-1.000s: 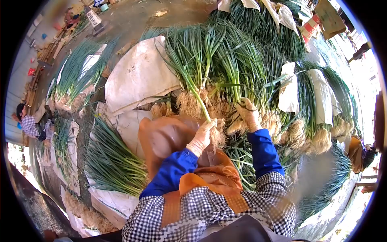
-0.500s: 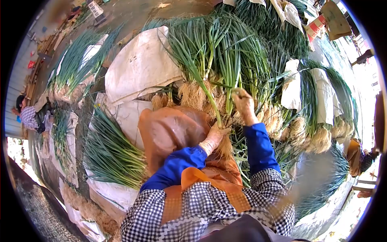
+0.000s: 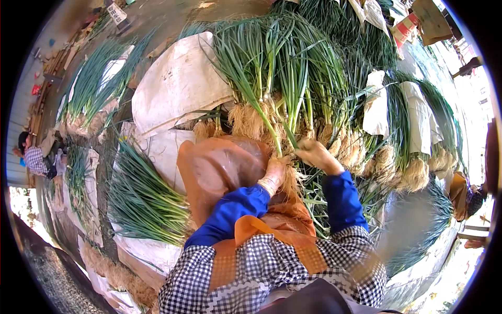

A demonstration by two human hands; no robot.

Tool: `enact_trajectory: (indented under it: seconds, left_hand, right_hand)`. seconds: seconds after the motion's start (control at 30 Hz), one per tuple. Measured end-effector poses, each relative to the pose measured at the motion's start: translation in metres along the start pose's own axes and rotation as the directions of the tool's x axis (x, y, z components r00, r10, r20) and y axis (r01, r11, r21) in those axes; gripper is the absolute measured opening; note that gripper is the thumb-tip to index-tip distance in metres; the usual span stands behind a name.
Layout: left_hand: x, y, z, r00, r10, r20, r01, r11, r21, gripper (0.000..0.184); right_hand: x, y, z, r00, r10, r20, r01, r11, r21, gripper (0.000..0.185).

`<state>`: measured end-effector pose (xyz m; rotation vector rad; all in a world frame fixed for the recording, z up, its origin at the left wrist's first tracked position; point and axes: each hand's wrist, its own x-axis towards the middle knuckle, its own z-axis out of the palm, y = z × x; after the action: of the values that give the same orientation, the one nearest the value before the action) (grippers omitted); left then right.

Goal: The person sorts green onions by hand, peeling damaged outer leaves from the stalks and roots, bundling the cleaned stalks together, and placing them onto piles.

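Observation:
My left hand (image 3: pixel 277 171) is closed around the base of a green onion (image 3: pixel 271 128), just above its pale stringy roots (image 3: pixel 293 180). Close on its right, my right hand (image 3: pixel 315 154) has its fingers pinched at the lower end of a green leaf (image 3: pixel 288 134) beside that stem. The onion's leaves reach up and left over a row of upright green onions (image 3: pixel 308 68) with bushy roots (image 3: pixel 246 121). Below the hands, an orange-brown apron (image 3: pixel 225 165) covers my lap.
A white sack (image 3: pixel 180 86) lies left of the row. Trimmed-looking onions (image 3: pixel 149 201) are piled lower left. More bundles with white cloths (image 3: pixel 375 107) stand at right. A person (image 3: pixel 36 157) sits at far left, and a sign (image 3: pixel 117 14) stands at upper left.
My right hand rose near the leaves, then came down beside my left hand, now with a leaf at its fingers. My left hand moved slightly right and stayed closed on the onion.

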<state>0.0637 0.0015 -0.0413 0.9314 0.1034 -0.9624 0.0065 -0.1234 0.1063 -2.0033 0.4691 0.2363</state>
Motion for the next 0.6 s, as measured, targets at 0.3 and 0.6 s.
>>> enact_trajectory:
  seconds: [0.3, 0.6]
  left_hand:
    - [0.001, -0.003, -0.009, 0.998, -0.058, 0.015, 0.058, 0.998, 0.008, 0.023]
    - [-0.014, 0.014, 0.000, 0.980, -0.165, 0.108, 0.184, 0.962, -0.203, 0.038]
  right_hand:
    - [-0.063, 0.102, -0.031, 0.999, -0.026, -0.037, -0.006, 0.741, -0.671, 0.019]
    - [0.081, -0.003, -0.018, 0.950, 0.168, -0.265, -0.296, 0.759, -0.579, 0.021]
